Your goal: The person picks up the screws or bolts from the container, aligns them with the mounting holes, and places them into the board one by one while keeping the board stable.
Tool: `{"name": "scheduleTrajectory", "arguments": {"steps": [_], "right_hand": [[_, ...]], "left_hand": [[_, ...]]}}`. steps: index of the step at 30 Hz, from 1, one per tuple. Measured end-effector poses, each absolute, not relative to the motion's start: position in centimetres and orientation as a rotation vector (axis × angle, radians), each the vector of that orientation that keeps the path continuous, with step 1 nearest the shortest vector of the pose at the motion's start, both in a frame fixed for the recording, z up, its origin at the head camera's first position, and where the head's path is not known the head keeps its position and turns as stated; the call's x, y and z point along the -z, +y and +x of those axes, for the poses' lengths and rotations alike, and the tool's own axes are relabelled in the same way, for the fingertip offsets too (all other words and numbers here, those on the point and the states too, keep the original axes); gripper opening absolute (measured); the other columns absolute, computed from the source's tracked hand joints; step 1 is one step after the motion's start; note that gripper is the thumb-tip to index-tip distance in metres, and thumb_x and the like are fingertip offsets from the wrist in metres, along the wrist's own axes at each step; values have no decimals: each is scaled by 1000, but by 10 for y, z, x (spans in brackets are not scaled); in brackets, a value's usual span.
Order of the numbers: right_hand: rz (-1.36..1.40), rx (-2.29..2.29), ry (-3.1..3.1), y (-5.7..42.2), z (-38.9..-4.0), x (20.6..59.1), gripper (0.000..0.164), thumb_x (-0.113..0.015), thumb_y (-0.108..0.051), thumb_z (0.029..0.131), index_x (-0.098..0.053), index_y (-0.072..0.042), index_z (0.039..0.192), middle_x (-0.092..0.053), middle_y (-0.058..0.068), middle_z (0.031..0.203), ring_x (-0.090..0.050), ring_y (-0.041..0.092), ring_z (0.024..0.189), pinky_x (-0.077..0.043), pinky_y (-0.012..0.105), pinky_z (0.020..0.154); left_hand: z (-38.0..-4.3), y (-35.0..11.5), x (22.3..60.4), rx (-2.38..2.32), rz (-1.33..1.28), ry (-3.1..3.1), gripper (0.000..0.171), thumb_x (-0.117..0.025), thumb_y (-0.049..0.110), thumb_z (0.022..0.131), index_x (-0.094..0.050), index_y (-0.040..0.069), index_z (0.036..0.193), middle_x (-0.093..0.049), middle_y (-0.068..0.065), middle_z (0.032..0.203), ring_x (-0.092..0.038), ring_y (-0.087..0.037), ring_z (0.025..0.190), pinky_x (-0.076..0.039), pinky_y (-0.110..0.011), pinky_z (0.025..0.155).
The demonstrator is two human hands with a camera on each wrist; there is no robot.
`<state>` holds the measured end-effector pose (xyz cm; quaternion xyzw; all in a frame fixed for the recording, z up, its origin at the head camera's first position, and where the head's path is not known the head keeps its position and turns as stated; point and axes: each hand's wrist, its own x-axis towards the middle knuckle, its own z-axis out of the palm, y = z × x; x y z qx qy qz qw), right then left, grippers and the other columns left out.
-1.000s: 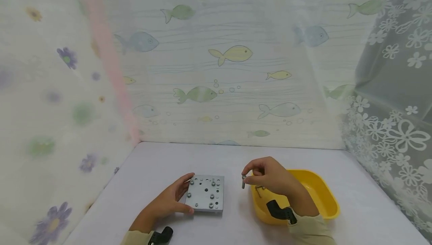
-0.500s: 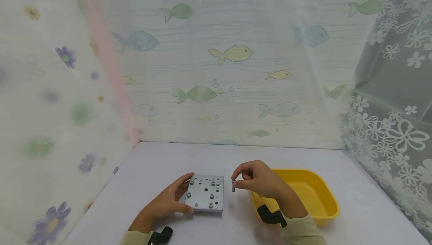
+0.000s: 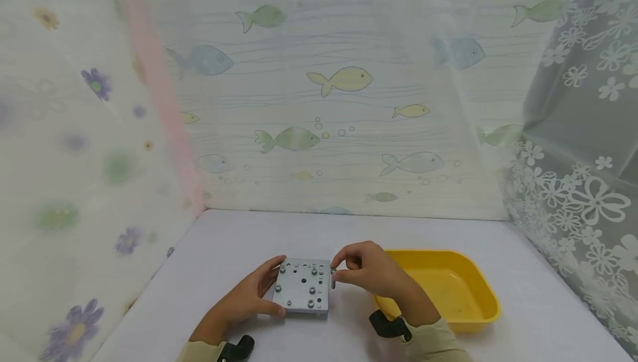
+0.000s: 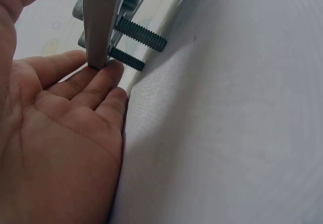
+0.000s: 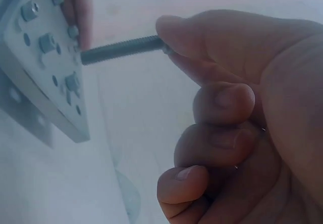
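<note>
A square metal plate [image 3: 297, 294] with holes and several socket-head screws in its top is held just above the white table. My left hand [image 3: 245, 299] grips its left side, thumb at the near corner and fingers at the far one. Threaded screw ends [image 4: 140, 33] stick out of the plate's underside in the left wrist view. Between thumb and index finger, my right hand [image 3: 372, 273] pinches a long screw [image 5: 121, 50] by its head. That screw points down beside the plate's right edge, and the other right fingers are curled.
Right of the plate stands a yellow plastic tub [image 3: 485, 301], partly hidden by the right forearm. The white table [image 3: 279, 233] ends at a fish-patterned curtain [image 3: 319, 185] behind, with more curtains at both sides.
My right hand has moved left from over the tub's edge to the plate's right edge, carrying the screw. The left hand and plate have stayed put.
</note>
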<state>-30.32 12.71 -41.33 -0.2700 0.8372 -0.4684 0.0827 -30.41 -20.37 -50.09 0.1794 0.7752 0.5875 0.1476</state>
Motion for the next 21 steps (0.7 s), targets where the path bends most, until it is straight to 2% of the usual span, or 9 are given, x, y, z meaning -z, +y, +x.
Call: {"name": "scheduleTrajectory", "arguments": {"steps": [12, 21], "right_hand": [[-648, 1528, 2548, 102, -304, 431, 17, -80, -31, 91, -78, -20, 103, -42, -4, 63, -37, 10, 53, -30, 19, 46], [-538, 1593, 2571, 87, -303, 441, 17, -80, -26, 91, -79, -19, 106, -42, -4, 63, -40, 11, 56, -33, 19, 47]], "left_hand": [[-303, -204, 498, -1706, 508, 2196, 121, -95, 9, 69, -22, 16, 165, -31, -11, 169, -28, -29, 157, -26, -9, 118], [-304, -204, 500, -1679, 525, 2212, 121, -96, 12, 69, -22, 16, 165, -31, -8, 169, -29, -28, 157, -27, -6, 116]]}}
